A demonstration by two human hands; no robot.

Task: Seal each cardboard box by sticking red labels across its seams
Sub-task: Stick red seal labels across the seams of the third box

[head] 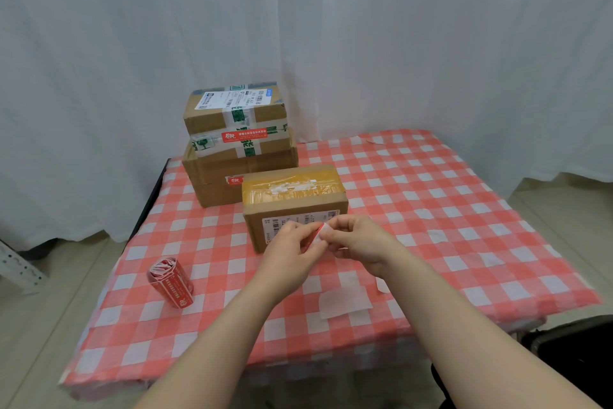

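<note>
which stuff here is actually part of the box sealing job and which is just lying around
In the job: front box; top box stacked on bottom box; red label pinched by left hand and right hand; label roll.

Lying about: white paper scrap; checked tablecloth; curtain; metal bracket.

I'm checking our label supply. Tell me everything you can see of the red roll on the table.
The roll of red labels is a loosely wound cylinder of red stickers with white print, and its far end looks crumpled and uneven. It lies on its side on the checked tablecloth, near the table's left edge, angled toward the near right. Only the cloth touches it.
</note>
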